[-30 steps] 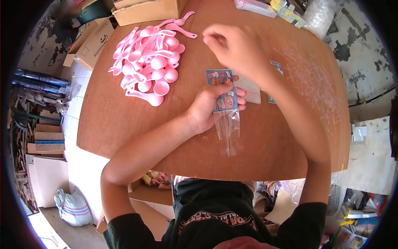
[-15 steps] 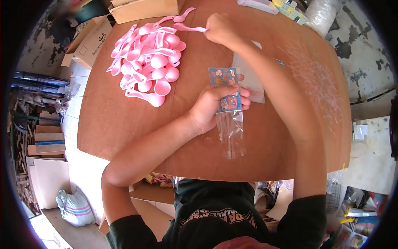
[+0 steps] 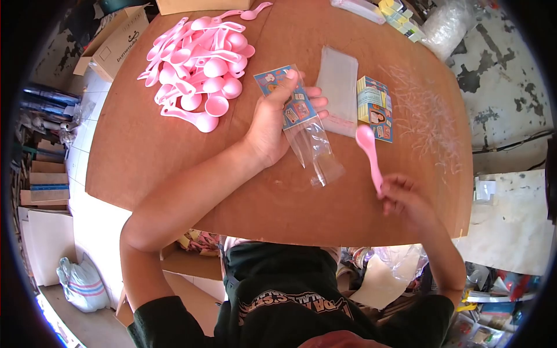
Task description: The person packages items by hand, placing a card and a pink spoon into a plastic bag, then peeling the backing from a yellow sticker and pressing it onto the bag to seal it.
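Note:
My left hand is closed on a clear plastic bag with a blue printed card at its upper part, thumb on top and fingers behind. The bag's lower end hangs toward me. On the right, my right hand pinches the handle end of a pink spoon, its bowl pointing away from me. A heap of pink spoons lies at the back left of the brown table. Beyond my hands are a stack of clear bags and a stack of printed cards.
Thin clear strips are scattered on the table's right side. At the back stand a cardboard box, small yellow-and-white packs and a roll of clear wrap. An open carton is beyond the left edge.
My right hand has come from the back of the table to the front right, bringing the pink spoon. My left hand and the bag have shifted slightly left and up. The card stack is uncovered.

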The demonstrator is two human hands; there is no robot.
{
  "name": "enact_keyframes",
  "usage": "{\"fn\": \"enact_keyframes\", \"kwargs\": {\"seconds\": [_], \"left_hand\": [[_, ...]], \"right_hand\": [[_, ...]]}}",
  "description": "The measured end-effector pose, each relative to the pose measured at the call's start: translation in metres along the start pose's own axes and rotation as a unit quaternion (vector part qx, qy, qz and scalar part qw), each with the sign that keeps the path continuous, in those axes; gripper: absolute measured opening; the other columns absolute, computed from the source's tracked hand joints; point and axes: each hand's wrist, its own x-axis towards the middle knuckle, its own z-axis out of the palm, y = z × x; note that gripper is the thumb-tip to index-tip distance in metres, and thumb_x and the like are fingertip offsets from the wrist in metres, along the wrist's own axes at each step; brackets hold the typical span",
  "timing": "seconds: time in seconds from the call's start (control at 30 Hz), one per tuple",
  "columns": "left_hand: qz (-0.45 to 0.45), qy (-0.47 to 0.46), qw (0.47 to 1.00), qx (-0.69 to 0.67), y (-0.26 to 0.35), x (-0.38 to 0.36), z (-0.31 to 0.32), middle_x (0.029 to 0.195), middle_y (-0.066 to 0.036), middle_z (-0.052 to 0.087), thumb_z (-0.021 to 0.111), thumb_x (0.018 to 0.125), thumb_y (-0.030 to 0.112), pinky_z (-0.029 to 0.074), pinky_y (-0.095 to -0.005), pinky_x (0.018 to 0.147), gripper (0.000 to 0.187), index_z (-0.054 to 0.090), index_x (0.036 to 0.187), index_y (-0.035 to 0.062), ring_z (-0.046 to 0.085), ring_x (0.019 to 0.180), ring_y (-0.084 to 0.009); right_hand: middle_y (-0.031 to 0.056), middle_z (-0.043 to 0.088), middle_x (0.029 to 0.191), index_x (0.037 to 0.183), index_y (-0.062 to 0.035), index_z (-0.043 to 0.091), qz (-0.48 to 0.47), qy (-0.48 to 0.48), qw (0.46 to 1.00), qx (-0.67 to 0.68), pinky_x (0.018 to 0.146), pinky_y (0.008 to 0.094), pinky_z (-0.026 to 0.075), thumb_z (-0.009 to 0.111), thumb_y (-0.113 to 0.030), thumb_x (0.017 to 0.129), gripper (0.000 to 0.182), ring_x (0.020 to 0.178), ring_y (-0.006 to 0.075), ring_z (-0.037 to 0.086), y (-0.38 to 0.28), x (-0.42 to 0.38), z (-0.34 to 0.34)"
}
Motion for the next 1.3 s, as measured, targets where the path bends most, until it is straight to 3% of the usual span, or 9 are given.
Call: {"fn": "enact_keyframes", "kwargs": {"seconds": [0.2, 0.57, 0.77, 0.87, 0.93, 0.97, 1.07, 1.13, 1.3], "left_hand": [[0.023, 0.016, 1.000, 0.001, -0.004, -0.003, 0.003, 0.108, -0.014, 0.057, 0.054, 0.091, 0.046, 0.050, -0.0436, 0.093, 0.048, 0.046, 0.119, 0.0078, 0.059, 0.104, -0.0265], [-0.003, -0.025, 0.999, 0.020, -0.010, -0.016, 0.008, 0.112, -0.013, 0.055, 0.054, 0.089, 0.050, 0.048, -0.0455, 0.096, 0.059, 0.039, 0.128, 0.0092, 0.057, 0.108, -0.0277], [-0.024, -0.068, 0.997, 0.034, -0.017, -0.022, 0.009, 0.115, -0.013, 0.052, 0.057, 0.087, 0.052, 0.047, -0.0455, 0.097, 0.067, 0.034, 0.133, 0.0096, 0.055, 0.109, -0.0262], [-0.038, -0.085, 0.995, 0.028, -0.020, -0.021, 0.007, 0.114, -0.012, 0.052, 0.057, 0.086, 0.052, 0.047, -0.0454, 0.097, 0.067, 0.034, 0.133, 0.0099, 0.056, 0.108, -0.0255], [-0.056, -0.101, 0.993, 0.017, -0.021, -0.020, 0.005, 0.113, -0.012, 0.053, 0.058, 0.086, 0.052, 0.047, -0.0459, 0.097, 0.067, 0.034, 0.133, 0.0108, 0.055, 0.108, -0.0251], [-0.056, -0.100, 0.993, 0.017, -0.020, -0.020, 0.005, 0.113, -0.012, 0.053, 0.058, 0.086, 0.052, 0.047, -0.0459, 0.097, 0.067, 0.034, 0.133, 0.0108, 0.055, 0.108, -0.0251], [-0.067, -0.097, 0.993, 0.027, -0.019, -0.017, 0.004, 0.116, -0.012, 0.053, 0.056, 0.085, 0.056, 0.046, -0.0459, 0.097, 0.069, 0.034, 0.133, 0.0102, 0.054, 0.111, -0.0251], [-0.060, -0.142, 0.988, -0.017, -0.019, -0.013, 0.004, 0.114, -0.010, 0.056, 0.056, 0.087, 0.054, 0.048, -0.0430, 0.094, 0.058, 0.045, 0.122, 0.0095, 0.054, 0.113, -0.0244], [-0.060, -0.132, 0.987, 0.067, -0.015, -0.012, 0.000, 0.132, -0.015, 0.042, 0.048, 0.084, 0.066, 0.042, -0.0419, 0.099, 0.085, 0.023, 0.139, 0.0065, 0.048, 0.119, -0.0280]], "right_hand": [[0.0086, 0.065, 0.085, 0.103, 0.0015, 0.062, 0.129, -0.045, 0.991, 0.003, 0.058, 0.0265, 0.053, 0.063, -0.008, 0.087, 0.019, 0.064, 0.0119, 0.062, 0.013, -0.028, 0.006], [0.0060, 0.062, 0.087, 0.107, 0.0031, 0.061, 0.031, -0.127, 0.991, 0.009, 0.063, 0.0254, 0.053, 0.062, -0.012, 0.089, 0.024, 0.069, 0.0105, 0.060, -0.002, 0.002, 0.047], [0.0062, 0.062, 0.087, 0.121, 0.0012, 0.052, -0.019, -0.128, 0.991, 0.019, 0.064, 0.0250, 0.051, 0.065, -0.014, 0.087, 0.039, 0.069, 0.0117, 0.060, -0.001, 0.013, 0.059], [0.0074, 0.063, 0.085, 0.127, 0.0004, 0.047, -0.111, -0.073, 0.991, -0.006, 0.064, 0.0247, 0.050, 0.067, -0.016, 0.087, 0.047, 0.067, 0.0115, 0.060, -0.003, 0.011, 0.068], [0.0078, 0.064, 0.082, 0.121, 0.0006, 0.053, -0.223, -0.051, 0.972, -0.054, 0.064, 0.0235, 0.049, 0.065, -0.014, 0.087, 0.038, 0.069, 0.0106, 0.061, -0.006, 0.010, 0.074], [0.0078, 0.064, 0.082, 0.121, 0.0006, 0.053, -0.223, -0.051, 0.972, -0.054, 0.064, 0.0235, 0.049, 0.065, -0.014, 0.087, 0.038, 0.069, 0.0106, 0.061, -0.007, 0.010, 0.075], [0.0073, 0.065, 0.083, 0.110, 0.0017, 0.060, -0.265, -0.035, 0.958, -0.104, 0.061, 0.0225, 0.049, 0.063, -0.011, 0.088, 0.026, 0.068, 0.0100, 0.061, -0.018, 0.008, 0.077], [0.0067, 0.065, 0.082, 0.100, 0.0026, 0.064, -0.356, 0.046, 0.930, -0.077, 0.058, 0.0222, 0.050, 0.060, -0.009, 0.089, 0.016, 0.066, 0.0104, 0.062, -0.032, 0.000, 0.079], [0.0063, 0.065, 0.079, 0.099, 0.0023, 0.063, -0.498, 0.131, 0.857, -0.015, 0.055, 0.0213, 0.049, 0.058, -0.010, 0.090, 0.016, 0.062, 0.0096, 0.060, -0.083, -0.016, 0.071]]}}
